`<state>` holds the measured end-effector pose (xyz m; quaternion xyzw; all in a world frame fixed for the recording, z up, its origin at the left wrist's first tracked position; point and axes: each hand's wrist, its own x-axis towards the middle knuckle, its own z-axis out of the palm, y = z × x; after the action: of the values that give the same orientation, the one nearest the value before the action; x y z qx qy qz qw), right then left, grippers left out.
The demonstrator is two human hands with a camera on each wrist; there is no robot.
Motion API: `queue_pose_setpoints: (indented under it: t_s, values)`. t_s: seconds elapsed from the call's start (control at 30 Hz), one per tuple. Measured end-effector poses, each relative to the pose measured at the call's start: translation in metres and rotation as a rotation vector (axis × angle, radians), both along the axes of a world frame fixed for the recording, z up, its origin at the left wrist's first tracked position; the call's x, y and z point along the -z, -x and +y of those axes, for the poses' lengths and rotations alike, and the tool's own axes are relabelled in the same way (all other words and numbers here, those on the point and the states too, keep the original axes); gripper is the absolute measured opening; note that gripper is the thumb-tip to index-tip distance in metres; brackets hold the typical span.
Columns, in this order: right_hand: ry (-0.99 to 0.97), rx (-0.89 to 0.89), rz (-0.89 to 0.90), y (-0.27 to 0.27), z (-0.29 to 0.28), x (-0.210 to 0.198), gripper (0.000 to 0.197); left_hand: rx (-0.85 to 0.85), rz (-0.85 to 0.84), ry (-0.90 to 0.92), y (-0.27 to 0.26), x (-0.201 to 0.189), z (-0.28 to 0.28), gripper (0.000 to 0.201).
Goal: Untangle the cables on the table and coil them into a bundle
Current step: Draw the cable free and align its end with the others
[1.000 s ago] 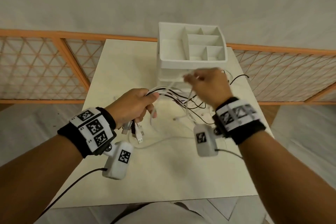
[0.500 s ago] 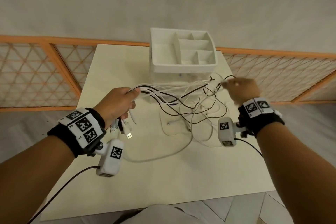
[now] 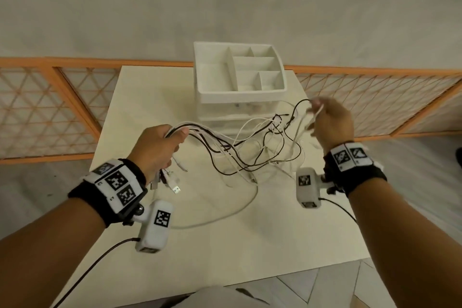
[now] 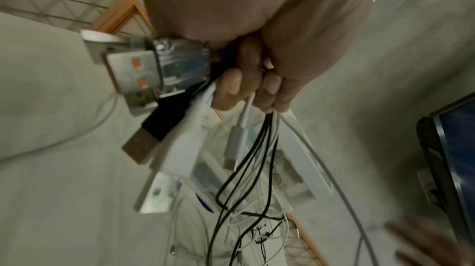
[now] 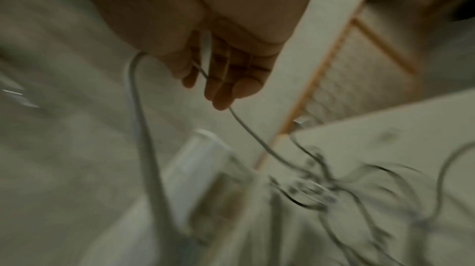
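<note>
A tangle of thin black and white cables [image 3: 260, 152] hangs between my two hands above the cream table [image 3: 225, 245]. My left hand [image 3: 160, 147] grips a bunch of cable ends; in the left wrist view its fingers [image 4: 246, 79] curl round them, and several USB plugs [image 4: 164, 128] stick out below the fist. My right hand [image 3: 327, 117] is raised at the right, beside the organiser, and pinches a white cable [image 5: 246, 126] that runs down to the knot [image 5: 308, 187]. That right wrist view is blurred. One long white cable [image 3: 225, 217] lies looped on the table.
A white plastic organiser [image 3: 238, 75] with several open compartments and drawers stands at the table's back, just behind the tangle. An orange lattice fence [image 3: 45, 107] runs behind the table on both sides. A dark screen [image 4: 452, 160] shows at the edge of the left wrist view.
My right hand has moved from the middle out to the right and upward, drawing the cables apart into a wider spread. The left hand has kept its grip, almost still.
</note>
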<state>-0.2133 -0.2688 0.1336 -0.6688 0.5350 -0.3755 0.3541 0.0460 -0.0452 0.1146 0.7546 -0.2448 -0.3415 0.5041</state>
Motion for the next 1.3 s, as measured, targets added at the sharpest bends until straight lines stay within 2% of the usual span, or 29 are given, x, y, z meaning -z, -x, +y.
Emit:
queue_pose_setpoints:
  t_s: [0.1, 0.2, 0.37, 0.5, 0.6, 0.7, 0.83, 1.07, 1.23, 1.3]
  values:
    - [0.257, -0.107, -0.243, -0.022, 0.016, -0.060, 0.011, -0.017, 0.003, -0.024, 0.007, 0.004, -0.008, 0.031]
    - [0.305, -0.205, -0.249, -0.033, 0.033, -0.082, 0.018, -0.039, 0.014, -0.030, 0.009, 0.006, -0.011, 0.030]
    - [0.558, -0.202, -0.271, -0.039, 0.038, -0.115, 0.022, -0.037, -0.011, -0.084, 0.000, 0.009, -0.011, 0.027]
    - [0.494, -0.180, -0.188, -0.042, 0.019, -0.111, 0.018, -0.048, -0.058, -0.192, -0.008, 0.018, -0.007, 0.030]
    - [0.480, -0.177, -0.201, -0.043, 0.011, -0.108, 0.017, -0.047, -0.103, -0.258, -0.015, 0.028, -0.003, 0.033]
    - [0.579, -0.170, -0.217, -0.046, 0.010, -0.110, 0.022, -0.063, -0.122, -0.317, -0.021, 0.041, 0.002, 0.031]
    - [0.622, -0.189, -0.135, -0.050, 0.017, -0.103, 0.032, -0.076, -0.079, -0.361, -0.023, 0.055, 0.005, 0.029]
    - [0.819, -0.370, -0.227, -0.073, 0.059, -0.130, 0.030, -0.035, -0.041, -0.354, -0.018, 0.051, -0.006, 0.026]
    - [0.987, -0.316, -0.180, -0.063, 0.064, -0.145, 0.035, -0.054, -0.033, -0.350, -0.022, 0.051, -0.004, 0.030]
    - [0.920, -0.301, -0.137, -0.062, 0.045, -0.130, 0.034, -0.062, -0.020, -0.354, -0.022, 0.052, -0.003, 0.031]
